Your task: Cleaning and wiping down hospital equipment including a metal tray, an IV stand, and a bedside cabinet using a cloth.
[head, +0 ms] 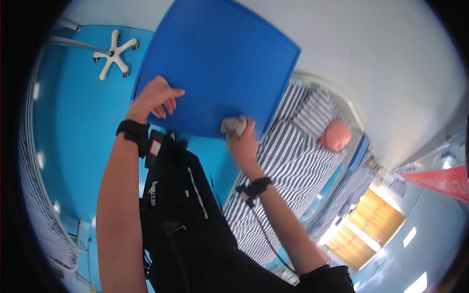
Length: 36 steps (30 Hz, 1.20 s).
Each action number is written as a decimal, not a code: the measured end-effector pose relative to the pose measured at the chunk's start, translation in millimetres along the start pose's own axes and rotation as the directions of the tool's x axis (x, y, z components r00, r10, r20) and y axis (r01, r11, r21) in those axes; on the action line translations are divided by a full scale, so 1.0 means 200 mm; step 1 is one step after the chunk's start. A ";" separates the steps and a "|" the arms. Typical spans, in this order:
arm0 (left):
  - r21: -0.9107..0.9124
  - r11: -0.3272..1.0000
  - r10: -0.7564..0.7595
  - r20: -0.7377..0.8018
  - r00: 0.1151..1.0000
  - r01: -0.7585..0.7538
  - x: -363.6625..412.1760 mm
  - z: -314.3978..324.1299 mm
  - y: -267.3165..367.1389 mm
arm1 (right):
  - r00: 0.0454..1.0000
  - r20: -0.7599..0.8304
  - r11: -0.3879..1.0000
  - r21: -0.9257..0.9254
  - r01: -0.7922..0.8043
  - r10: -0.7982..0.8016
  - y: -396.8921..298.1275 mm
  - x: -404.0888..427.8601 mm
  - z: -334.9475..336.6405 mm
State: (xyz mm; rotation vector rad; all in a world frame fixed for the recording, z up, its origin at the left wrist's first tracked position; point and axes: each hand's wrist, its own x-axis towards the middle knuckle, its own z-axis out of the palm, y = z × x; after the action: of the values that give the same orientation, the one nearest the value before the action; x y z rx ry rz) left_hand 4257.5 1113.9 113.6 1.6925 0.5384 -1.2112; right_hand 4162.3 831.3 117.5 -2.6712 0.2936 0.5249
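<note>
A grey cloth [234,128] is bunched in my right hand [246,144], over the near edge of a blue flat-topped cabinet or table [223,62]. My left hand [159,97] hovers at or rests on the left side of that blue top, fingers loosely spread and thumb pointing right; whether it touches the surface I cannot tell. Nothing shows in the left hand. Dark straps circle both wrists, and a cable runs from the right one.
To the right stands a bed with striped bedding [285,157], a striped pillow [315,113] and a manikin head [336,135]. A white wheeled stand base [112,55] is on the blue floor [84,128] at left. Another striped bed [344,201] lies beyond.
</note>
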 end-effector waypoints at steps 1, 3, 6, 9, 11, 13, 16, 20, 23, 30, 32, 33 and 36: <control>0.004 1.000 0.026 -0.040 0.999 -0.026 -0.01 -0.01 -0.01 | 1.000 -0.001 1.000 -0.017 -0.018 0.018 -0.04 -0.02 -0.01; 0.050 0.997 0.065 -0.059 0.996 -0.062 0.00 0.01 -0.01 | 0.997 -0.022 0.997 -0.014 -0.073 0.072 -0.08 -0.02 -0.02; 0.044 0.995 0.091 -0.108 0.990 -0.087 0.01 0.01 -0.03 | 0.993 -0.105 0.998 -0.038 -0.055 0.050 -0.07 -0.04 0.02; 0.135 0.987 0.106 -0.141 0.984 -0.087 0.01 0.01 -0.03 | 0.986 -0.168 0.999 -0.050 0.000 -0.008 -0.04 -0.03 0.06; 0.227 0.972 0.093 -0.126 0.988 -0.063 0.02 0.01 -0.02 | 0.979 -0.203 0.996 -0.082 -0.017 0.000 -0.04 -0.01 0.07; 0.241 0.966 0.131 -0.143 0.981 -0.093 0.04 0.04 0.01 | 0.971 -0.236 0.994 -0.095 -0.050 0.026 0.00 -0.01 0.06; 0.280 0.955 0.127 -0.101 0.987 -0.094 0.08 0.04 0.01 | 0.956 -0.287 0.996 -0.051 -0.072 0.054 -0.01 -0.02 0.04; 0.189 0.977 0.112 -0.061 0.992 -0.099 0.13 0.04 0.00 | 0.913 -0.407 0.999 -0.006 -0.047 0.041 0.00 -0.05 0.07; 0.214 0.977 0.045 -0.104 0.994 -0.022 0.12 0.03 0.01 | 0.925 -0.378 0.999 0.002 -0.044 0.042 -0.02 -0.07 0.09; 0.246 0.969 0.035 -0.106 0.994 -0.008 0.07 0.07 0.00 | 0.918 -0.369 0.987 0.122 -0.108 0.146 -0.05 -0.09 0.04; 0.181 0.984 0.015 -0.085 0.996 0.000 0.07 0.06 0.01 | 0.916 -0.352 0.979 0.137 -0.151 0.191 -0.07 -0.10 0.03; 0.206 0.979 0.024 -0.085 0.996 -0.006 0.07 0.06 0.01 | 0.921 -0.341 0.980 0.132 -0.151 0.188 -0.08 -0.12 0.02; 0.223 0.975 0.026 -0.059 0.998 -0.013 0.07 0.11 0.02 | 0.867 -0.441 0.972 0.135 -0.191 0.232 -0.07 -0.11 0.05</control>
State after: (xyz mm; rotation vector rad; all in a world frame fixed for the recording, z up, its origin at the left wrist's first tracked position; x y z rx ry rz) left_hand 4255.3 1090.6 100.6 1.9246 0.4346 -1.2455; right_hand 4142.4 851.2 122.9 -2.6596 0.7335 -0.0686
